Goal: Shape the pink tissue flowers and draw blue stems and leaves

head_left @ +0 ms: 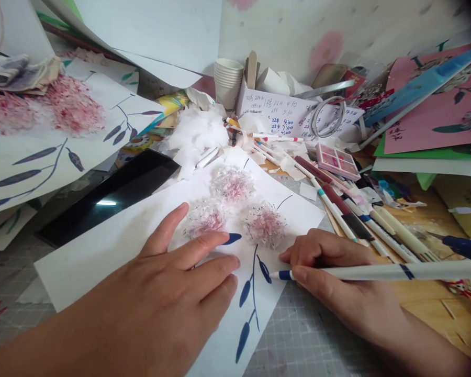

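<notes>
My left hand (188,283) lies flat with fingers spread on a sheet of white paper (102,251). In my right hand (337,277) is a white marker pen (365,272) with a dark blue band, its tip touching the paper beside a blue leaf (264,269). That leaf is partly filled in. A blue stem (253,283) with more filled leaves runs down the sheet. Above it sit three fluffy pink and white flowers, among them one flower (265,225) near my right hand. Another blue leaf (232,239) shows at my left index fingertip.
A dark tablet-like slab (113,193) lies left of the paper. Several markers (349,220) and a small pink palette (337,161) crowd the right. Behind are white fluff (198,133), stacked paper cups (227,81) and a box with writing (286,112). Another flower picture (74,104) stands at left.
</notes>
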A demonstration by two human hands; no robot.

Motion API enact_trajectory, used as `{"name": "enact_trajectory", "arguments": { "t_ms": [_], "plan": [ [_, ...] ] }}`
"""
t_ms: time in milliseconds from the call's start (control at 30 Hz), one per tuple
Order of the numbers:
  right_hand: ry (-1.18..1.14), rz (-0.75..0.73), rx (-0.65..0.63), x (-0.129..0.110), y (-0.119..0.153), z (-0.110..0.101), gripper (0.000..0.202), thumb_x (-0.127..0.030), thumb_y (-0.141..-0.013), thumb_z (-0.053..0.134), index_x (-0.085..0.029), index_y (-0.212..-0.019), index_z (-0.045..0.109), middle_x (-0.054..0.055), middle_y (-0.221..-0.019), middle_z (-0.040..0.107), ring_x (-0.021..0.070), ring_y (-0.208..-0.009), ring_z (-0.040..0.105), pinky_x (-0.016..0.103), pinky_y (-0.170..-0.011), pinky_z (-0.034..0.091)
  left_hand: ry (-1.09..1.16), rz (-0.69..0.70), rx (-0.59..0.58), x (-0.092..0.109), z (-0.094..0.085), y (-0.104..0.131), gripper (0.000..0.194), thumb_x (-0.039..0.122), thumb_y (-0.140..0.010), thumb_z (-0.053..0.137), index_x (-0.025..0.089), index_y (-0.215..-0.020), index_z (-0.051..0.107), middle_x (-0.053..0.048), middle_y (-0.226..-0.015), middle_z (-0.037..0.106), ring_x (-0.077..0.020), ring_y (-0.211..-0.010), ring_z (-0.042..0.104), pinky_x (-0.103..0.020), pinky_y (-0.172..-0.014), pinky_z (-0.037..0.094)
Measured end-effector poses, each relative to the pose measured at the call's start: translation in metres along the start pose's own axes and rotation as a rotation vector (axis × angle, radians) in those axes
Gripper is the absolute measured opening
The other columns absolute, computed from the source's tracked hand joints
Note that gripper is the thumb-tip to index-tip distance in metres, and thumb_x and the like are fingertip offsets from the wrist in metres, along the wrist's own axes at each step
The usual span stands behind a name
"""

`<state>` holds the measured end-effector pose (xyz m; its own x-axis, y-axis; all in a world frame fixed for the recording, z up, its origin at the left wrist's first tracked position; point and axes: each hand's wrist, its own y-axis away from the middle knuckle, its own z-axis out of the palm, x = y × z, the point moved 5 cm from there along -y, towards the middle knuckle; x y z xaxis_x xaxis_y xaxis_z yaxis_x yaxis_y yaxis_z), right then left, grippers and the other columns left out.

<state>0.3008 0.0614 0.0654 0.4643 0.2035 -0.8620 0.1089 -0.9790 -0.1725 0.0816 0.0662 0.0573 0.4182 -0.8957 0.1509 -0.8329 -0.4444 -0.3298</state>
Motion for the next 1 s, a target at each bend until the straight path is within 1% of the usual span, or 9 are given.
{"name": "enact_trajectory", "arguments": {
  "t_ms": [167, 300, 400, 500, 700, 800, 1000],
  "plan": [
    [-0.007, -0.006, -0.014, -0.0012, -0.0003, 0.0001, 0.021, -0.017, -0.079, 0.066, -0.023, -0.060, 0.059, -0.001, -0.057, 0.065, 0.0185, -0.059, 0.070, 0.026, -0.051, 0.051, 0.023, -0.012, 0.019, 0.0005, -0.0024, -0.0007, 0.026, 0.022, -0.101, 0.050, 0.028, -0.111, 0.074, 0.006, -0.120, 0.077, -0.0227, -0.132, 0.058, -0.045, -0.132, -0.004],
    [-0.007, -0.023, -0.023, -0.0013, -0.0009, 0.0000, 0.020, -0.016, -0.078, 0.065, -0.024, -0.060, 0.059, -0.002, -0.056, 0.065, 0.0187, -0.060, 0.071, 0.027, -0.055, 0.054, 0.014, 0.000, 0.009, 0.0005, -0.0014, 0.0010, 0.023, 0.024, -0.099, 0.055, 0.028, -0.112, 0.074, 0.006, -0.120, 0.077, -0.0239, -0.132, 0.058, -0.047, -0.132, -0.005],
    [0.000, 0.008, -0.008, -0.0002, -0.0018, -0.0005, 0.021, -0.018, -0.080, 0.066, -0.024, -0.061, 0.059, -0.001, -0.057, 0.066, 0.0191, -0.061, 0.072, 0.026, -0.053, 0.053, 0.015, 0.000, 0.006, -0.0003, -0.0008, 0.0018, 0.021, 0.026, -0.098, 0.057, 0.028, -0.111, 0.073, 0.006, -0.120, 0.077, -0.0239, -0.132, 0.058, -0.047, -0.132, -0.006],
    [0.015, 0.038, 0.015, 0.0006, -0.0019, -0.0005, 0.019, -0.020, -0.082, 0.067, -0.024, -0.065, 0.060, -0.002, -0.058, 0.067, 0.0179, -0.057, 0.070, 0.025, -0.050, 0.050, 0.022, 0.004, -0.005, 0.0002, -0.0011, 0.0013, 0.019, 0.027, -0.098, 0.059, 0.028, -0.111, 0.073, 0.007, -0.122, 0.077, -0.0240, -0.132, 0.057, -0.046, -0.132, -0.008],
    [-0.007, 0.034, 0.006, 0.0016, -0.0002, 0.0006, 0.021, -0.021, -0.082, 0.066, -0.024, -0.063, 0.059, -0.001, -0.058, 0.067, 0.0181, -0.057, 0.069, 0.026, -0.051, 0.050, 0.014, -0.020, 0.023, 0.0003, -0.0025, -0.0028, 0.025, 0.022, -0.102, 0.051, 0.027, -0.110, 0.074, 0.006, -0.120, 0.077, -0.0226, -0.130, 0.059, -0.046, -0.132, -0.005],
    [0.010, 0.045, 0.012, 0.0024, -0.0016, 0.0007, 0.019, -0.021, -0.083, 0.067, -0.024, -0.066, 0.060, -0.001, -0.058, 0.067, 0.0180, -0.056, 0.068, 0.026, -0.050, 0.049, 0.021, -0.016, 0.015, -0.0004, -0.0009, -0.0040, 0.024, 0.024, -0.101, 0.052, 0.028, -0.110, 0.074, 0.006, -0.121, 0.077, -0.0234, -0.131, 0.058, -0.046, -0.132, -0.005],
    [0.009, 0.040, 0.014, 0.0011, -0.0031, 0.0011, 0.018, -0.021, -0.082, 0.068, -0.024, -0.065, 0.061, -0.001, -0.056, 0.067, 0.0192, -0.057, 0.069, 0.026, -0.049, 0.049, 0.020, -0.009, 0.011, 0.0002, -0.0021, -0.0014, 0.022, 0.025, -0.100, 0.054, 0.028, -0.111, 0.074, 0.006, -0.120, 0.077, -0.0232, -0.131, 0.058, -0.046, -0.132, -0.006]
  ]
}}
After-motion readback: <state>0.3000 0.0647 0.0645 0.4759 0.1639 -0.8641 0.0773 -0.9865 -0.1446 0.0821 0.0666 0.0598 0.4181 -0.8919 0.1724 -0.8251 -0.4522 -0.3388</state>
